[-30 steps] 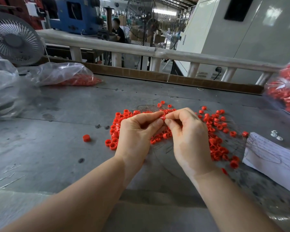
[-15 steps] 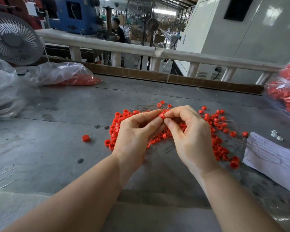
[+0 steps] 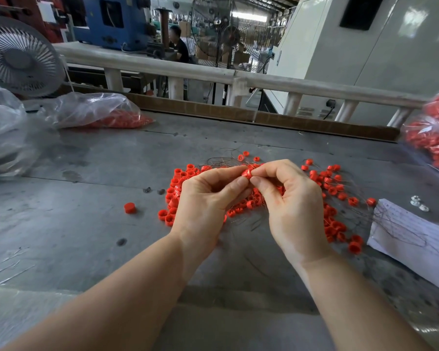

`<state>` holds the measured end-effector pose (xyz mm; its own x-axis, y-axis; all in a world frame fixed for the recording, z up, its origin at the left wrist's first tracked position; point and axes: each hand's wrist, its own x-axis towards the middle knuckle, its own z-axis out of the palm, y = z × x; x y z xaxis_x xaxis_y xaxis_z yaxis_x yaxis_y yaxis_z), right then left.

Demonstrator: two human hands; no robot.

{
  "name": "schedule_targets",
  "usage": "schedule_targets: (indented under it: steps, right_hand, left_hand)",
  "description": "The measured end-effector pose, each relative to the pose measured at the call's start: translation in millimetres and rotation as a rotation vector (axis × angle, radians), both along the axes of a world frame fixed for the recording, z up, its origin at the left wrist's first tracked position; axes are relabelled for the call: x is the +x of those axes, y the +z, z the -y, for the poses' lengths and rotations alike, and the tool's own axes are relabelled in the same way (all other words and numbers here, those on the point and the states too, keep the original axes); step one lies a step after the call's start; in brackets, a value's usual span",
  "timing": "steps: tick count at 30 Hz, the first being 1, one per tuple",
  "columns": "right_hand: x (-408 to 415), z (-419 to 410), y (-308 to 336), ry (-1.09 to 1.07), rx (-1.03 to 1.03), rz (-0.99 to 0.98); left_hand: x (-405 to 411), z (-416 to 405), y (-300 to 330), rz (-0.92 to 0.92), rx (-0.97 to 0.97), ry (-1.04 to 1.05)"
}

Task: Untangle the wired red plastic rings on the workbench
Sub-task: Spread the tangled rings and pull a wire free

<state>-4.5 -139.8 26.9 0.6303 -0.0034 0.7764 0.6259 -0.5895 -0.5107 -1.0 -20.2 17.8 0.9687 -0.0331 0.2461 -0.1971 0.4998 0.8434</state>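
Observation:
A pile of small red plastic rings (image 3: 335,188) tangled in thin dark wire spreads across the middle of the grey workbench (image 3: 86,224). My left hand (image 3: 203,201) and my right hand (image 3: 292,201) meet above the pile. Both pinch one red ring (image 3: 246,173) between thumb and fingertips, lifted a little off the heap. Much of the pile is hidden behind my hands. A single loose red ring (image 3: 130,208) lies apart on the bench to the left.
A clear bag of red rings (image 3: 96,115) lies at the back left, another bag (image 3: 436,138) at the right edge. A white paper sheet (image 3: 416,236) with wire on it lies at the right. A fan (image 3: 18,57) and a railing (image 3: 213,74) stand behind.
Both hands have lifted slightly and drawn back from the pile, still pinching the ring together; my right-hand fingers have curled more.

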Motion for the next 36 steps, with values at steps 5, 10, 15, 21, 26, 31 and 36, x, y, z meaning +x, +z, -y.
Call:
schedule_targets:
  steps: [5, 10, 15, 21, 26, 31, 36]
  right_hand:
    - [-2, -3, 1, -0.035, -0.001, -0.01]
    - [-4, -6, 1, -0.056, -0.005, -0.002]
    - [-4, -11, 0, -0.044, -0.053, 0.015]
    - [-5, -12, -1, -0.02, -0.06, 0.009]
    - [-5, -9, 0, -0.005, -0.064, 0.016]
    - [-4, -6, 0, 0.01, -0.088, 0.022]
    - [-4, -4, 0, 0.015, -0.065, 0.003]
  left_hand:
    - [-3, 1, 1, 0.047, 0.082, 0.065]
    - [-4, 1, 2, 0.099, 0.154, 0.125]
    - [-3, 0, 0, 0.064, 0.117, 0.124]
    - [-3, 0, 0, 0.067, 0.134, 0.159]
    - [-4, 0, 1, 0.088, 0.154, 0.16]
    - [-5, 0, 1, 0.118, 0.197, 0.16]
    - [-4, 0, 0, 0.075, 0.129, 0.109]
